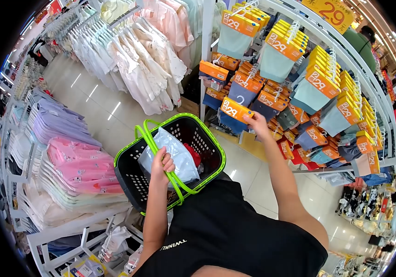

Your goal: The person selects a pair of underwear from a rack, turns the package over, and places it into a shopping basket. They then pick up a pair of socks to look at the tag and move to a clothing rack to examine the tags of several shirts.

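My left hand [163, 164] is closed round the green handles [149, 139] of a black shopping basket [132, 180] with a green rim. Inside the basket lie a pale, shiny plastic package [179, 159] and something red [193, 156] partly behind it. Out to the right, my right hand [258, 124] pinches the edge of a pack of dark blue underwear [234, 121], which has an orange "29" label and a white hanger. The pack faces me in front of the display rack [203, 87], overlapping other hanging packs [279, 48] in this view.
Pale garments [147, 64] hang on racks ahead. Purple tops [61, 120] and a pink top [82, 164] hang at the left, above a white metal frame [45, 240]. Tiled floor [101, 99] runs between the racks. A person in green [362, 48] stands beyond the right rack.
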The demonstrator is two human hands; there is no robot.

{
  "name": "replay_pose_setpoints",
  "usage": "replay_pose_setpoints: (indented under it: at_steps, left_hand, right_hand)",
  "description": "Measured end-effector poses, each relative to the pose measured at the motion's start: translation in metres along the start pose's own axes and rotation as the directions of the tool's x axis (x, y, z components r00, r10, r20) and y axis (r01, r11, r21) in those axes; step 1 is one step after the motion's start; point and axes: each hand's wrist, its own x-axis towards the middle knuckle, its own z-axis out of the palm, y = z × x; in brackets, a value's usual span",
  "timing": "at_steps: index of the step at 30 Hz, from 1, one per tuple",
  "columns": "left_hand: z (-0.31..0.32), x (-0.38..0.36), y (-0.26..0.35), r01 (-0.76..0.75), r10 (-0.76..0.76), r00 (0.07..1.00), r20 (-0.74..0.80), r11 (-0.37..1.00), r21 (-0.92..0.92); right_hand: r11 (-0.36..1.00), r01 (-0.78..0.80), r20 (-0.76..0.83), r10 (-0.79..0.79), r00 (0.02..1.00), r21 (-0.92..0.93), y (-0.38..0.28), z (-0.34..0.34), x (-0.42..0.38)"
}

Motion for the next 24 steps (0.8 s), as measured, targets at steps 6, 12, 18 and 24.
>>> replay_pose_setpoints:
  at_steps: [6, 12, 18, 24]
  left_hand:
    - [-0.013, 0.017, 0.017, -0.024, 0.023, 0.999, -0.035, 0.999, -0.022]
    - [-0.017, 0.031, 0.035, -0.025, 0.029, 0.988, -0.149, 0.999, 0.033]
    - [-0.017, 0.049, 0.048, -0.026, 0.025, 0.986, -0.165, 1.000, -0.002]
    - [-0.015, 0.065, 0.047, -0.002, 0.000, 0.984, -0.179, 1.000, -0.011]
  right_hand:
    - [0.999, -0.038, -0.074, 0.038, 0.997, 0.008, 0.152, 0.052, 0.107]
    - [0.942, -0.175, -0.196, 0.121, 0.973, -0.288, 0.168, 0.097, 0.168]
    - [0.989, -0.136, -0.274, 0.114, 0.955, -0.061, 0.173, 0.121, 0.197]
    - [0.947, -0.238, -0.374, 0.145, 0.916, -0.215, 0.153, 0.135, 0.206]
